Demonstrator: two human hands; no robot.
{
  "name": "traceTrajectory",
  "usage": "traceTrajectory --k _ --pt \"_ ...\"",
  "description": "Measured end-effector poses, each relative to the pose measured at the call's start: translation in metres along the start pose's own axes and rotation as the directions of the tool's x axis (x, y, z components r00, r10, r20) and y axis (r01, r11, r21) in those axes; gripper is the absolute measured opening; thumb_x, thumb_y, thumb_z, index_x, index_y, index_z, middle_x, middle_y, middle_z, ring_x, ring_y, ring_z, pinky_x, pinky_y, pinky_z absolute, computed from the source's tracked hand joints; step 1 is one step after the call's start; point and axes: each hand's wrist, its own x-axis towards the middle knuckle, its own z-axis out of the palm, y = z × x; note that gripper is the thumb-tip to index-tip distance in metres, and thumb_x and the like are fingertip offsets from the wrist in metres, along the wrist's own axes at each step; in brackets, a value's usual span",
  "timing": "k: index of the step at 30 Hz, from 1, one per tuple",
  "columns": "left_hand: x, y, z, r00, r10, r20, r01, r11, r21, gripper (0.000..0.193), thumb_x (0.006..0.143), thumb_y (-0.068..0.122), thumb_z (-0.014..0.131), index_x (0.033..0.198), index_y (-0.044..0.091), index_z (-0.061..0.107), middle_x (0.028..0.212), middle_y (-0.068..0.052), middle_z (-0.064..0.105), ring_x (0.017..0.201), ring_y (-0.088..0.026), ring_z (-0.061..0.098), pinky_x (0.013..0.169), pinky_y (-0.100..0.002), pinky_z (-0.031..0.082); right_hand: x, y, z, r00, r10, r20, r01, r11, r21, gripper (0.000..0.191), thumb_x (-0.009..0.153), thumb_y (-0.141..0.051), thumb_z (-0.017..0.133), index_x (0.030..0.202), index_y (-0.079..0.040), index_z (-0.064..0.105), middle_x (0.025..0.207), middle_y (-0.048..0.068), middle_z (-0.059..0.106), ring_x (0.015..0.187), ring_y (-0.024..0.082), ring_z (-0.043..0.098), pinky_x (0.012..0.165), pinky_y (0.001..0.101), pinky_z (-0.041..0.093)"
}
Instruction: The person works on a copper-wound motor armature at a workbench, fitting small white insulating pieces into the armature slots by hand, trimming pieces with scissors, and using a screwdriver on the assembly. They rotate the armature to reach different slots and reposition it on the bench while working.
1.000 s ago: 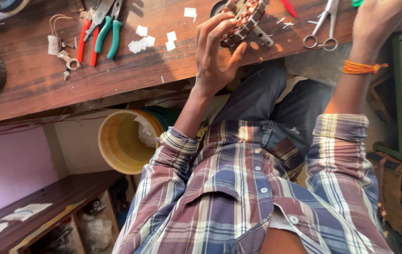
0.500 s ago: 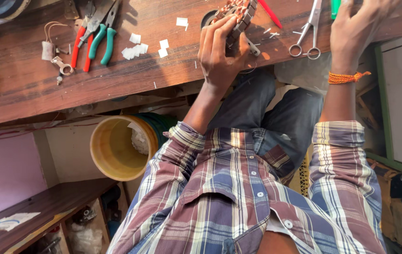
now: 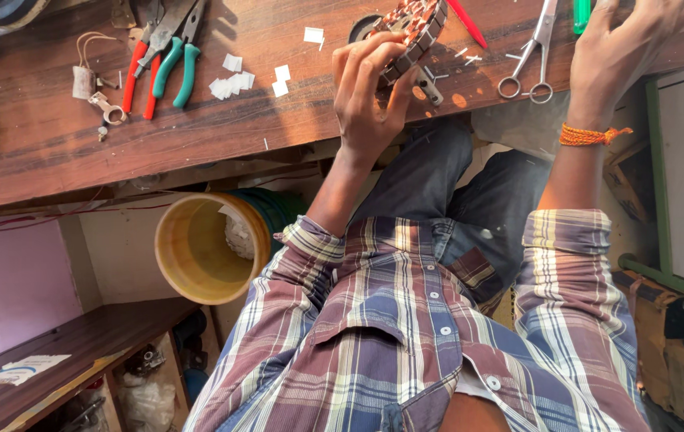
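Gripping stator (image 3: 414,32), left hand (image 3: 370,96), bench edge (image 3: 198,152)

Left hand (image 3: 370,96): forearm raised from a rolled plaid sleeve, wrist straight, fingers (image 3: 366,60) curled in a loose grip at the bench's near edge. Right hand (image 3: 622,52): forearm upright, orange thread band at wrist, fingers spread and bent over the bench's near right corner.
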Motion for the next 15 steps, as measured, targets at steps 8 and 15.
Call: traceTrajectory --k 8,15 --pt "0.01 -0.002 -0.011 0.997 0.011 0.08 -0.005 0.997 -0.082 0.046 0.094 0.013 0.084 0.131 0.015 0.058 0.132 -0.003 0.069 0.124 -0.023 0.062 0.105 -0.035 0.048 0.002 -0.008 -0.005 0.998 -0.057 -0.011 0.058 0.994 0.096 0.019 0.106 -0.012 0.072 0.113 0.003 0.063 0.122 0.019 0.059 0.124 0.042 0.052 0.12 0.0621 0.024" --pt "0.024 0.018 -0.01 0.986 -0.079 0.147 0.069 0.995 0.071 0.052 0.091 0.01 0.082 0.136 0.009 0.056 0.135 -0.008 0.06 0.125 -0.029 0.055 0.108 -0.04 0.048 -0.001 -0.009 -0.007 0.998 -0.069 -0.012 0.07 0.989 0.131 0.007 0.099 -0.004 0.069 0.103 -0.001 0.063 0.114 0.014 0.061 0.105 0.038 0.052 0.091 0.0525 0.044"
